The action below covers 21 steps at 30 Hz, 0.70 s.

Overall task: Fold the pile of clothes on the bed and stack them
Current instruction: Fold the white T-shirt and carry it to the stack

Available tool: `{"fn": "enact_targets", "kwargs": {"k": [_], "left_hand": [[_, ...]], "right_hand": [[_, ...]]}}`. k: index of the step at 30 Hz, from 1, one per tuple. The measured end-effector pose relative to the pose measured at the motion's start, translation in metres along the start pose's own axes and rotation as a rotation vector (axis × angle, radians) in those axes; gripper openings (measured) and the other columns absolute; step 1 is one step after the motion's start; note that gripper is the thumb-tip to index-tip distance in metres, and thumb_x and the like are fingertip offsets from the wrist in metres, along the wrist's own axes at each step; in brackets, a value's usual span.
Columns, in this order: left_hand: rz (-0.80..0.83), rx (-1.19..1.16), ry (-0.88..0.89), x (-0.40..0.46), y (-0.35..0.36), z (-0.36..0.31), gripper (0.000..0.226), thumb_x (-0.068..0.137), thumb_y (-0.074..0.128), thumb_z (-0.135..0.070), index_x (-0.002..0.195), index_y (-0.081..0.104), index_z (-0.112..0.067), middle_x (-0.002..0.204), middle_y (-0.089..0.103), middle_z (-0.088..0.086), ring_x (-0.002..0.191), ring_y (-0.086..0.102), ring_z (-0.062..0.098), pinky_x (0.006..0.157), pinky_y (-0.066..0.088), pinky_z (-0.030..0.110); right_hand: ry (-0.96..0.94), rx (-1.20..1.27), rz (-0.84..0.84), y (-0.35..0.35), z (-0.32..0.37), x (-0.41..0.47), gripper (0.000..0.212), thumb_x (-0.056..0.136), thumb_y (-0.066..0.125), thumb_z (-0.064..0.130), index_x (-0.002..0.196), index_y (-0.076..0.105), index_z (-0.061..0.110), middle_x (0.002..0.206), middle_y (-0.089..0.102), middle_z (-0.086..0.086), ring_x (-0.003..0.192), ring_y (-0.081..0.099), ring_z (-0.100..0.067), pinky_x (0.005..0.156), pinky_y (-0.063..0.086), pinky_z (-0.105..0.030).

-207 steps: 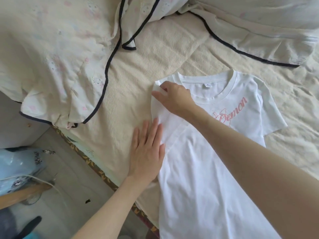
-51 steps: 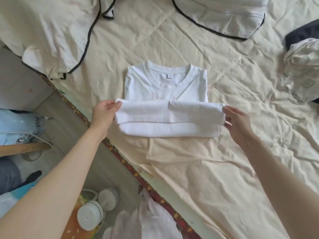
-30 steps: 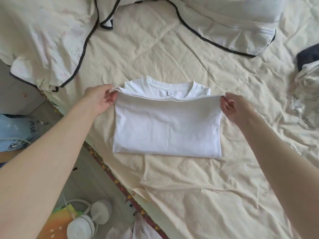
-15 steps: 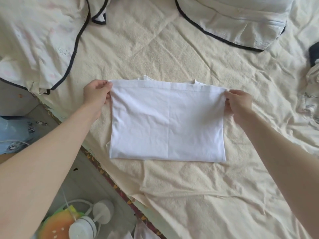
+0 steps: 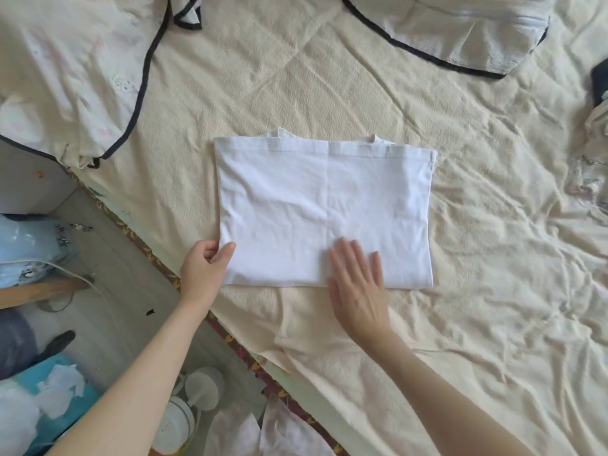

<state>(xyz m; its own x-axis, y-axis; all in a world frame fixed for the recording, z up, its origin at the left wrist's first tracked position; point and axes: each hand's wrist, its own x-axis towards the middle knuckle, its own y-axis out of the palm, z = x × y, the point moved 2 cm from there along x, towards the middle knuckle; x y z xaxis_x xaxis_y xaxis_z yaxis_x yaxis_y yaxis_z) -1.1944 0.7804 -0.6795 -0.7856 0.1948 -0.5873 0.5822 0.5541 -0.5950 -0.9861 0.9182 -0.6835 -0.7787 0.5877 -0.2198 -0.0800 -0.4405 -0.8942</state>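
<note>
Pinching the near left corner of the folded white shirt mid-bed with the left hand, pressing flat with the open right hand, risking layers slipping if lifted by one corner.

**Nothing readable here**

No text, label or brand legible anywhere. The folded white shirt shows only plain fabric, no print or tag facing up. The light blue thing on the floor at the left has some dark marks on it, but they're too small and blurry to read.
</note>
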Motion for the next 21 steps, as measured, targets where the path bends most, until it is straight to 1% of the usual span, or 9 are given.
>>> {"fn": "enact_targets", "kwargs": {"k": [4,8,10,12,13,15,17,18,21], "left_hand": [[0.081,-0.05,-0.079,-0.006,-0.006,0.002,0.023,0.089,0.062,-0.034,0.105,0.05,-0.022,0.092,0.053,-0.014,0.083,0.051,0.002,0.068,0.038,0.021],[0.082,-0.051,-0.018,-0.014,-0.012,-0.01,0.02,0.089,0.062,-0.032,0.105,0.054,-0.022,0.092,0.054,-0.018,0.084,0.051,-0.004,0.065,0.038,0.018],[0.093,-0.062,0.012,-0.023,-0.012,-0.02,0.016,0.09,0.061,-0.031,0.101,0.059,-0.018,0.093,0.061,-0.014,0.084,0.056,0.001,0.069,0.042,0.02],[0.09,-0.083,0.034,-0.034,-0.01,-0.033,0.012,0.092,0.059,-0.028,0.093,0.064,-0.018,0.091,0.066,-0.005,0.082,0.059,0.009,0.073,0.045,0.027],[0.077,-0.092,0.053,-0.04,-0.009,-0.041,0.009,0.092,0.058,-0.028,0.087,0.063,-0.022,0.087,0.065,-0.005,0.078,0.058,0.009,0.072,0.045,0.027],[0.036,-0.061,0.108,-0.054,-0.004,-0.062,0.017,0.092,0.058,-0.028,0.076,0.054,-0.03,0.075,0.053,-0.012,0.064,0.048,0.001,0.063,0.038,0.018],[0.024,-0.033,0.179,-0.066,0.008,-0.085,0.016,0.091,0.058,-0.026,0.077,0.052,-0.022,0.07,0.046,-0.013,0.055,0.043,0.0,0.053,0.034,0.012],[0.029,-0.021,0.228,-0.072,0.017,-0.098,0.015,0.09,0.058,-0.024,0.078,0.054,-0.017,0.068,0.048,-0.011,0.053,0.044,0.0,0.049,0.035,0.01],[0.072,-0.032,0.322,-0.09,0.061,-0.132,0.003,0.088,0.061,-0.016,0.09,0.062,-0.014,0.077,0.061,-0.003,0.063,0.056,-0.001,0.052,0.04,0.004]], "right_hand": [[0.044,-0.069,0.073,0.013,0.017,-0.005,0.047,0.092,0.059,0.013,0.137,0.048,0.007,0.147,0.041,-0.015,0.136,0.035,-0.036,0.109,0.023,-0.059],[0.054,-0.051,0.195,0.013,0.014,0.0,0.045,0.101,0.039,0.022,0.145,0.036,0.011,0.154,0.027,-0.011,0.144,0.018,-0.034,0.115,0.008,-0.058],[0.029,-0.033,0.231,0.011,0.009,-0.001,0.046,0.103,0.033,0.023,0.148,0.029,0.014,0.158,0.017,-0.009,0.146,0.008,-0.031,0.117,-0.001,-0.053],[-0.009,0.005,0.232,0.005,0.005,-0.002,0.046,0.102,0.033,0.019,0.148,0.03,0.013,0.158,0.016,-0.008,0.147,0.007,-0.029,0.117,-0.004,-0.048],[-0.024,0.052,0.214,0.001,0.004,-0.004,0.044,0.101,0.035,0.015,0.145,0.036,0.011,0.157,0.021,-0.009,0.146,0.012,-0.03,0.118,0.0,-0.047],[0.014,0.232,0.144,-0.009,0.001,-0.006,0.038,0.098,0.039,0.007,0.136,0.048,0.006,0.15,0.035,-0.013,0.141,0.028,-0.029,0.117,0.013,-0.039],[0.241,0.539,0.084,-0.022,-0.008,-0.008,0.034,0.099,0.04,0.009,0.13,0.055,0.008,0.138,0.051,-0.008,0.131,0.044,-0.022,0.107,0.027,-0.02],[0.407,0.726,0.071,-0.029,-0.015,-0.009,0.031,0.1,0.04,0.013,0.127,0.057,0.01,0.128,0.058,-0.003,0.123,0.051,-0.018,0.1,0.033,-0.016],[0.75,1.22,-0.045,-0.048,-0.04,-0.01,0.028,0.102,0.038,0.022,0.115,0.06,0.012,0.102,0.069,0.001,0.096,0.067,-0.016,0.083,0.051,-0.024]]}}
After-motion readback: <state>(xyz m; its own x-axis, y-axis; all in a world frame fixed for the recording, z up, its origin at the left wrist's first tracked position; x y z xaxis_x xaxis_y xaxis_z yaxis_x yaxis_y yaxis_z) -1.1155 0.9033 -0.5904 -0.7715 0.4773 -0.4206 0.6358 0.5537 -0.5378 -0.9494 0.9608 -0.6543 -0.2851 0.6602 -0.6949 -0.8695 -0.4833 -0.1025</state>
